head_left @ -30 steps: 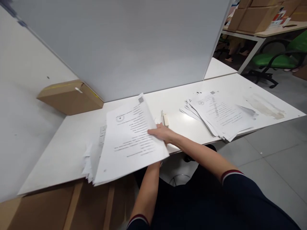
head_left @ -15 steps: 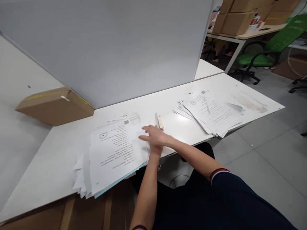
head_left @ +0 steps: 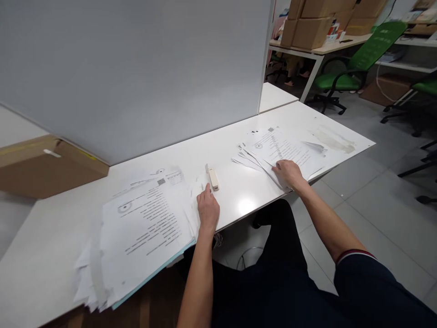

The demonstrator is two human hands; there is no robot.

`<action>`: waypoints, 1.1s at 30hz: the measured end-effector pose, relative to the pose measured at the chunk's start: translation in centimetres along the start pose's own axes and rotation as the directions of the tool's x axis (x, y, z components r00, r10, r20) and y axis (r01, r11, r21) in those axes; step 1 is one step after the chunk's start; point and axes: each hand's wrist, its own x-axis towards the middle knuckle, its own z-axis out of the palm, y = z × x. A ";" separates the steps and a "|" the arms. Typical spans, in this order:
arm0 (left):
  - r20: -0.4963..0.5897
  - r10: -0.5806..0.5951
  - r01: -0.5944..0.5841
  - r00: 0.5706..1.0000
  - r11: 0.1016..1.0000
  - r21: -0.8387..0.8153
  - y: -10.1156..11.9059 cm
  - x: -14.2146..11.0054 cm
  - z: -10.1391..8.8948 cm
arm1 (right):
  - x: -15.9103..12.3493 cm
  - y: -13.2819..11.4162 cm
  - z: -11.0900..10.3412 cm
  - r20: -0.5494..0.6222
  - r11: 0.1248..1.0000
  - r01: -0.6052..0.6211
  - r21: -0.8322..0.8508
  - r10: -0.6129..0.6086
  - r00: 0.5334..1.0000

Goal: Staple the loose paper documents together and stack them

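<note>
The left hand (head_left: 208, 210) is palm down near the front edge of the white, flat-topped bench (head_left: 225, 150), index finger extended; its grip is apart and holds nothing visible. Just beyond its fingertips lies a small cream, oblong, hard-cased object (head_left: 213, 179). The right hand (head_left: 288, 174) touches the fanned pile of white printed paper sheets (head_left: 293, 152) on the right part of the bench, fingers bent over the near left side of the top sheet; whether its grip is together on the paper I cannot tell. Left of the left hand lies a thicker, uneven stack of white printed paper sheets (head_left: 143, 228), a pale blue sheet (head_left: 153, 275) showing along its near edge. A brown cardboard box (head_left: 51, 168) is at the far left, beside the large grey-white upright panel (head_left: 143, 73).
</note>
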 end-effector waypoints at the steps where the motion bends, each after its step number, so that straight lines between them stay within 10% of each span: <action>1: 0.004 -0.002 0.002 1.000 1.000 0.005 0.0 0.0 0.0 | 0.1 -0.1 0.0 0.000 1.000 0.007 -0.001 -0.007 1.000; 14: -0.083 0.000 -0.001 0.997 1.000 -0.008 0.3 0.1 -0.5 | 0.0 0.9 -2.1 -0.142 0.994 -0.093 0.065 0.101 0.985; 19: -0.111 -0.049 0.016 0.993 0.961 -0.278 3.1 -0.5 -1.1 | -2.7 -0.8 -4.3 -0.290 0.931 0.074 0.357 0.035 0.957; 22: 0.142 -0.283 0.310 0.948 0.733 -0.606 5.7 -0.7 -0.9 | -5.7 -3.5 -4.5 -0.298 0.867 0.233 0.440 -0.104 0.949; 27: 0.629 -0.312 0.657 0.712 -0.019 -0.754 7.6 -0.4 -0.5 | -11.0 -8.9 -1.3 -0.186 0.809 0.448 0.380 -0.407 0.894; 33: 0.599 -0.415 0.613 0.684 -0.117 -0.781 6.7 -1.0 -0.6 | -12.6 -10.7 1.3 -0.090 0.779 0.438 0.448 -0.448 0.890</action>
